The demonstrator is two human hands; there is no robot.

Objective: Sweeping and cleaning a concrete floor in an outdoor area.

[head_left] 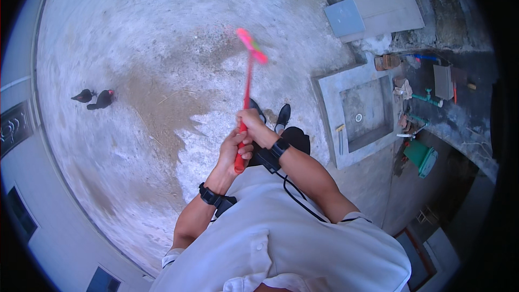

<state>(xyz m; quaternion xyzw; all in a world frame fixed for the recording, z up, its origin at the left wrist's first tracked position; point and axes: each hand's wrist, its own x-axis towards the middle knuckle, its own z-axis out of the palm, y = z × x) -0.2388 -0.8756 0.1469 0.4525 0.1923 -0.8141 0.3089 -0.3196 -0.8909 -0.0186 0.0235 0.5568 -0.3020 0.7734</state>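
Both my hands are wrapped round a long red stick-handled tool point(248, 84), held out in front of my body. Its bright pink head sits crosswise at the far end, with a touch of green-yellow; it is blurred, so its exact kind is unclear. My left hand point(233, 148) grips the handle near its thick butt end. Just above it on the handle, my right hand point(252, 121) is closed too. Each wrist carries a black strap with a device, and a cable runs from the right one. The pale concrete floor point(178, 32) lies under the tool.
Two dark birds point(101, 99) with some red stand to the left. On the right is a low concrete basin point(331, 116) with a drain and a small brush on its rim. Beyond it are green pipes point(427, 99), a green bin point(420, 157) and leaning boards point(386, 11).
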